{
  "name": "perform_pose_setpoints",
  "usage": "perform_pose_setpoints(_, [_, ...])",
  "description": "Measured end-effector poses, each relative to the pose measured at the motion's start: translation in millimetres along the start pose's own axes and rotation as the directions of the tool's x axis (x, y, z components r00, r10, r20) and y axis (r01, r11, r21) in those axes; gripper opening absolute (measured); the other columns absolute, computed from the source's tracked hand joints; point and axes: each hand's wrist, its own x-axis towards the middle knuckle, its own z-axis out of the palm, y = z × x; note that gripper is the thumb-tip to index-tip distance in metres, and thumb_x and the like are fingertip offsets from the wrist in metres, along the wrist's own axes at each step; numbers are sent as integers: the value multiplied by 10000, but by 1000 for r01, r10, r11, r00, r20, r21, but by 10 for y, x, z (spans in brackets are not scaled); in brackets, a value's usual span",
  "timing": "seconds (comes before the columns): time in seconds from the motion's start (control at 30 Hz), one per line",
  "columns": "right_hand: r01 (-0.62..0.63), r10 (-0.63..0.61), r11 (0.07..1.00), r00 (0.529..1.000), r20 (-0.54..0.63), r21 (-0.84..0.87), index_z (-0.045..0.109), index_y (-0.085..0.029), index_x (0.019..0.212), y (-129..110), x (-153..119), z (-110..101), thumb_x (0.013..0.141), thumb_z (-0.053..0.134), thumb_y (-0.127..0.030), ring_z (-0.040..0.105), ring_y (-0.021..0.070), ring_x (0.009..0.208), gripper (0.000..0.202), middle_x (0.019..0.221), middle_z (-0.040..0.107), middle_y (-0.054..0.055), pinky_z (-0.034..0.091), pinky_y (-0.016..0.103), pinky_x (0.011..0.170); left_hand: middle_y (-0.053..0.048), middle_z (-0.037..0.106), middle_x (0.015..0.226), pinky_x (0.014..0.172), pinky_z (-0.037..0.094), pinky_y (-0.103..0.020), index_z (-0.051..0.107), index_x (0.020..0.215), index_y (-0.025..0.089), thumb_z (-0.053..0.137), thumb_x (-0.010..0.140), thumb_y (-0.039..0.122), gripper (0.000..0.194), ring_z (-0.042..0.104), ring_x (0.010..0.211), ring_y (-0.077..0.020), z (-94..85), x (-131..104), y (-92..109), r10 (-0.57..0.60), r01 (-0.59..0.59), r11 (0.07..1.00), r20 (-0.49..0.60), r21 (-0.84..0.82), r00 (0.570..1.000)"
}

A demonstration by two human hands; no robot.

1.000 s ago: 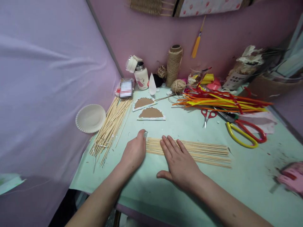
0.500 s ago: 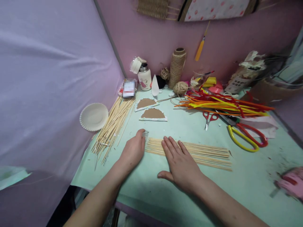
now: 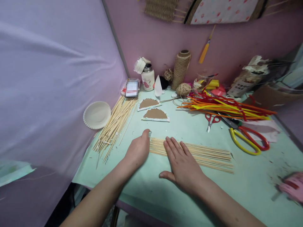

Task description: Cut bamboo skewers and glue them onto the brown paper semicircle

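Note:
A row of thin wooden sticks (image 3: 208, 154) lies side by side on the pale green tabletop, pointing left to right. Flat across the row rests my right hand (image 3: 181, 162), fingers stretched out and thumb spread toward me. My left hand (image 3: 138, 149) is closed at the row's left end, touching the stick ends. A clear plastic piece (image 3: 150, 134) peeks out by its thumb; most of it is hidden behind the fingers. Beyond the hands lie two brown half-round cardboard pieces (image 3: 155, 113) with pale fabric-like edging.
Loose sticks (image 3: 118, 123) are heaped at left beside a white paper plate (image 3: 97, 115). Small scissors (image 3: 211, 119), big scissors (image 3: 246, 142) and coloured pipe cleaners (image 3: 227, 105) lie at right. Twine (image 3: 181, 69) and an open bottle (image 3: 148, 78) stand behind. A pink glue gun (image 3: 293, 187) sits near right.
My left hand has shifted slightly against the stick ends, and less of the clear piece shows. The right hand stays flat on the row. The whole view has moved a little.

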Motion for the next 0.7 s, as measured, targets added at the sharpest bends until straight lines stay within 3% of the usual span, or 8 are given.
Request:
perform_pose_setpoints(0.2, [-8,8,1000,1000,2,21,223,-54,1517,-5,3,-22,782,459,-771,116,333,1480,1054,1592,122,163,151,540,1183,-142,708,956,757,465,-355,421,1341,173,272,972,290,415,679,866,-288,4,-3,22,6,-6,1000,11,7,1000])
perform_pose_setpoints(0.37, [-2,2,1000,1000,-13,23,225,-50,1516,-11,7,-30,783,455,-773,132,334,1478,1055,1591,135,168,157,539,1179,-119,704,965,799,465,-356,479,1299,161,348,942,265,394,666,904,-267,-90,92,-123,-62,46,991,-127,-124,990])
perform_pose_setpoints(0.47, [-6,6,999,1000,3,38,200,-47,1519,-12,14,-46,772,482,-768,112,332,1482,1076,1592,118,168,145,544,1183,-48,683,794,758,465,-337,505,1270,167,384,929,298,384,651,775,-228,-137,153,-178,-70,29,969,-155,-247,985])
perform_pose_setpoints(0.57, [-9,8,998,1000,19,64,187,-44,1521,-6,18,-50,755,500,-775,92,332,1484,1104,1594,110,169,129,540,1188,19,617,645,699,459,-307,513,1246,186,400,926,335,370,611,654,-193,-123,138,-111,-48,-4,919,-122,-393,991])
perform_pose_setpoints(0.7, [-1,2,996,1000,-18,89,181,-63,1528,19,15,-9,778,430,-792,75,318,1488,1075,1599,107,154,102,524,1194,12,625,677,695,456,-304,505,1257,194,394,931,339,373,606,663,-187,-19,35,110,-15,-38,882,-110,-470,994])
